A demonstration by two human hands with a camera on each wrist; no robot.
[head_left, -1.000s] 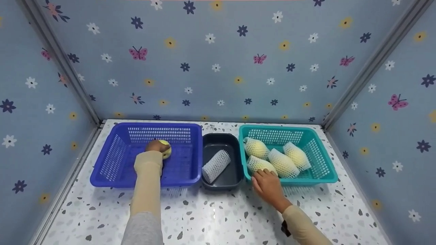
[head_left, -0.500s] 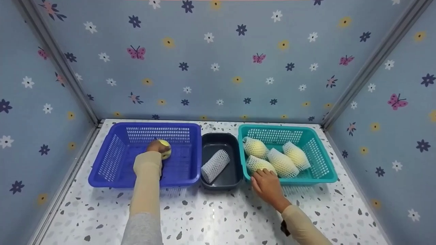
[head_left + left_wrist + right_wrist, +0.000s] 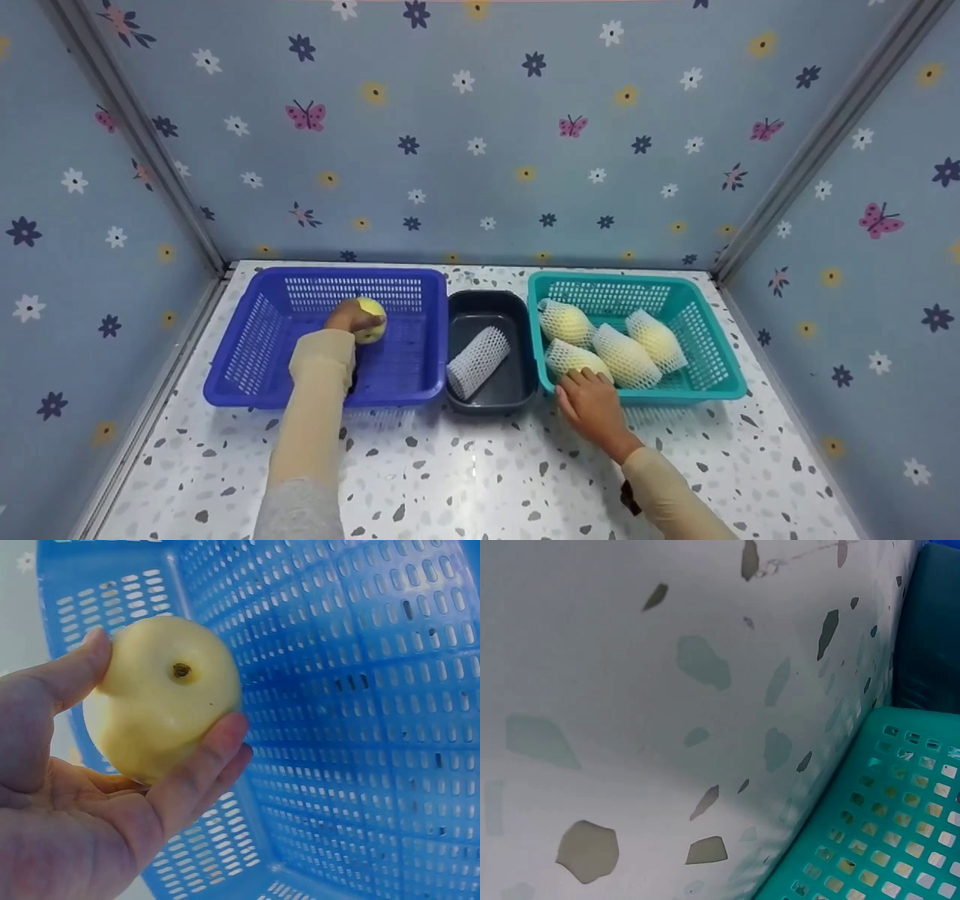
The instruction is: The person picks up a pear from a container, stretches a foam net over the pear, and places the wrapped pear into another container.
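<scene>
Inside the purple basket (image 3: 247,330), which looks blue in the left wrist view, my left hand (image 3: 112,795) holds a round, pale yellow, apple-like fruit (image 3: 169,705). The thumb presses one side and the fingers wrap the other; a brown dimple faces the wrist camera. My right hand (image 3: 590,409) rests over the near rim of the teal basket (image 3: 720,379), its fingertips at a pale fruit in a white foam net (image 3: 576,361). The right wrist view shows the teal basket's outer wall but not the hand.
Several net-wrapped fruits (image 3: 626,356) lie in the teal basket. Between the baskets stands a dark grey tub (image 3: 517,401) holding a loose white foam net sleeve (image 3: 478,362). Flower-patterned panels (image 3: 480,127) close in the speckled white table (image 3: 450,480) at the back and sides.
My left hand has moved slightly up and to the right with the fruit, more of which now shows. The right hand stays in the same place at the teal basket's rim.
</scene>
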